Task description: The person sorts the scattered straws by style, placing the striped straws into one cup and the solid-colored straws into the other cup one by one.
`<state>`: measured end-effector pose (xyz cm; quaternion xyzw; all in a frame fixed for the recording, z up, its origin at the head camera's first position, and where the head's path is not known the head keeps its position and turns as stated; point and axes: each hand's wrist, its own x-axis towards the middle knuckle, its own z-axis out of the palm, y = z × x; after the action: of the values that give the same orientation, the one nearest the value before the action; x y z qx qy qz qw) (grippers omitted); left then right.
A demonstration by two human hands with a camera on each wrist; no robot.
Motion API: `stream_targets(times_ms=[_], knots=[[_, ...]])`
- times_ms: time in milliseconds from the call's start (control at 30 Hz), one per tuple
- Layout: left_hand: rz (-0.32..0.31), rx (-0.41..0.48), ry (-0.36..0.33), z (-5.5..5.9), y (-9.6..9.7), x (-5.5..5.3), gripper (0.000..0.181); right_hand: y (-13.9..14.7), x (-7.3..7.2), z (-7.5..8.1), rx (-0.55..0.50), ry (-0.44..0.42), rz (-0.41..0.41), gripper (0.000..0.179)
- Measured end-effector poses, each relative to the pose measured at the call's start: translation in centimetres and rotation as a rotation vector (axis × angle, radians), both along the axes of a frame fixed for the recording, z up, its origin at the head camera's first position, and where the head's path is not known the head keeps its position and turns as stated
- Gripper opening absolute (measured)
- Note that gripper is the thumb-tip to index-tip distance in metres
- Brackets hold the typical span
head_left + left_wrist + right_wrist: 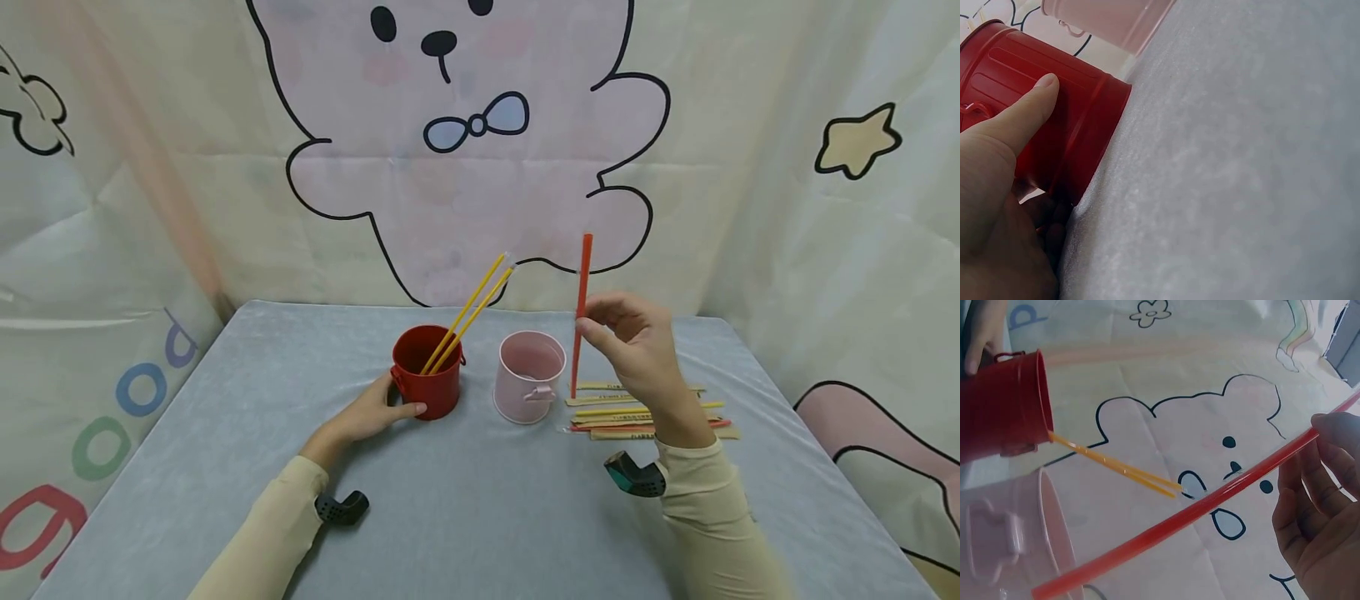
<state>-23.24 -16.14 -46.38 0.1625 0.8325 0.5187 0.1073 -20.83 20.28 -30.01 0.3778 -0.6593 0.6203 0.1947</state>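
My left hand (375, 410) holds the side of a small red bucket (442, 398), its thumb lying along the outer wall in the left wrist view. Two yellow straws (474, 315) lean out of that bucket towards the right. My right hand (633, 346) pinches a red straw (582, 308) between thumb and fingers, nearly upright in the head view. This straw is just right of a pink bucket (517, 396), whose visible inside holds no straws. Below the right hand lies a bunch of wrapped straws (622, 417), with yellow and red ones among paper sleeves.
A pale blue cloth (465, 517) covers the table. Behind it hangs a curtain (480, 192) printed with a cartoon bear. Dark wrist cameras (341, 508) sit on both forearms.
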Motion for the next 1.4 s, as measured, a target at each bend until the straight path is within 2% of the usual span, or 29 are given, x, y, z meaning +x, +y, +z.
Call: stream_targets(times_ms=[167,333,500,833,1167,1400], knots=[[-0.002,0.006,0.001,-0.3,0.0,0.0,0.080,-1.1,0.3,0.0,-0.051,-0.023,0.045,0.012],[-0.005,0.006,0.009,-0.3,-0.1,0.0,0.079,-1.9,0.5,-0.2,-0.130,-0.054,0.048,0.015],[-0.002,0.004,0.009,-0.2,-0.1,0.0,0.079,-2.7,0.5,-0.5,-0.181,-0.095,0.040,0.021],[0.009,-0.010,-0.003,0.3,-0.1,0.1,0.080,-3.1,0.2,-0.8,-0.267,-0.123,-0.012,0.018],[0.014,-0.001,-0.007,0.3,0.1,0.2,0.081,-3.4,-0.2,-1.1,-0.317,-0.118,0.030,0.008],[0.013,0.000,-0.002,0.2,0.1,0.2,0.081,-4.3,-0.8,-2.4,-0.321,-0.173,0.033,0.017]])
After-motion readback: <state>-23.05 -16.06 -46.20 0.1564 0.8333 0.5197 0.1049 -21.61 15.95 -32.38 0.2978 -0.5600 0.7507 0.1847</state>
